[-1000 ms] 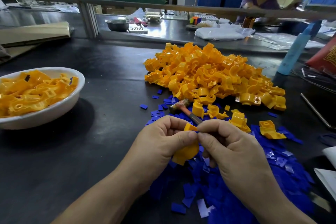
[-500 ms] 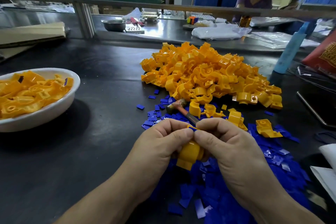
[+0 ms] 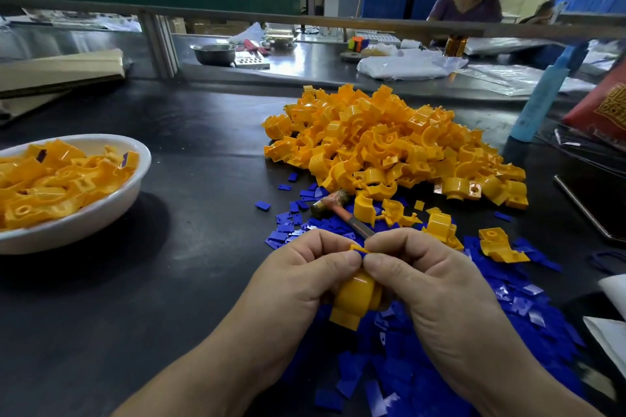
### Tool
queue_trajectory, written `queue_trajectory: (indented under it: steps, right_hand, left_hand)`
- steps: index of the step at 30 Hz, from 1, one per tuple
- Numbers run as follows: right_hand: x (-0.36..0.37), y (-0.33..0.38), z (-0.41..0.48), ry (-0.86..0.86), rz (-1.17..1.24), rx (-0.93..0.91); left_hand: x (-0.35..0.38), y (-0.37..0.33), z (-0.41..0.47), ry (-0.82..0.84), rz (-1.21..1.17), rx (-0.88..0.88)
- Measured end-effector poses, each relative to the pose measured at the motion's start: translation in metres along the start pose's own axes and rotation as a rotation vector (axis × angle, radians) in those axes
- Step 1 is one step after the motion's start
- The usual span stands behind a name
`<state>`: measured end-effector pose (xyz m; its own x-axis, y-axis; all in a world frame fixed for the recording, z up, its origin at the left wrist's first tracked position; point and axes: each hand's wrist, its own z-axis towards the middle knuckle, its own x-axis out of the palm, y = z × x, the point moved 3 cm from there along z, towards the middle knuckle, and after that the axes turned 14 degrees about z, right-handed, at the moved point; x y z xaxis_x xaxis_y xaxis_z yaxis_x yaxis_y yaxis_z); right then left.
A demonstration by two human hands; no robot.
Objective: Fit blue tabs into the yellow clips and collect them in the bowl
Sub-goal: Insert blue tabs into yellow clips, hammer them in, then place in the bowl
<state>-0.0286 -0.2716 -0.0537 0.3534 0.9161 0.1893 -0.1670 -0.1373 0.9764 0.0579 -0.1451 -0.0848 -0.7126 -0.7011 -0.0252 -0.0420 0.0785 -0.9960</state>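
Over the near part of the dark table (image 3: 189, 145), both hands meet on one yellow clip (image 3: 355, 298); the left hand (image 3: 298, 284) curls round its left side and the right hand (image 3: 433, 288) round its right, thumbs pressed tip to tip on the clip's top lip; the thumbs cover the slot, so I cannot tell whether a tab is seated there; my judgement is that this clip is mid-fitting and not yet ready for the bowl.

As for progress, the white bowl (image 3: 144, 162) at far left, well apart from the hands, is heaped with fitted clips (image 3: 67, 179), two of them showing a blue patch; yet the heap of yellow clips (image 3: 389, 145) beyond the hands looks larger than the bowl's load, so I judge the job less than half done.

By count: one bowl; one clip in hand; one small hammer (image 3: 335, 206) lying between heap and hands; a handful of stray clips near the hammer and to the right of the hands; the heap itself holds far too many to count, and so does the spread of blue tabs (image 3: 508, 308) under and to the right of the hands.
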Motion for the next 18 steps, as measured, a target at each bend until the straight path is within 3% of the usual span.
queue_trajectory:
  steps: [6,11,14,18]
  right_hand:
    - [0.005,0.002,-0.003,0.016,-0.161,-0.058]
    - [-0.007,0.004,0.000,-0.035,-1.012,-0.394]
    - [-0.021,-0.007,0.006,-0.071,-1.316,-0.261]
    - [-0.030,-0.015,0.011,-0.108,-1.472,-0.143]
  left_hand:
    - [-0.001,-0.005,-0.002,-0.034,0.095,0.014]
    - [-0.033,-0.022,0.000,-0.297,0.170,0.009]
    - [-0.063,-0.026,0.002,-0.468,0.268,-0.024]
    - [-0.090,-0.015,0.008,-0.603,0.423,-0.090]
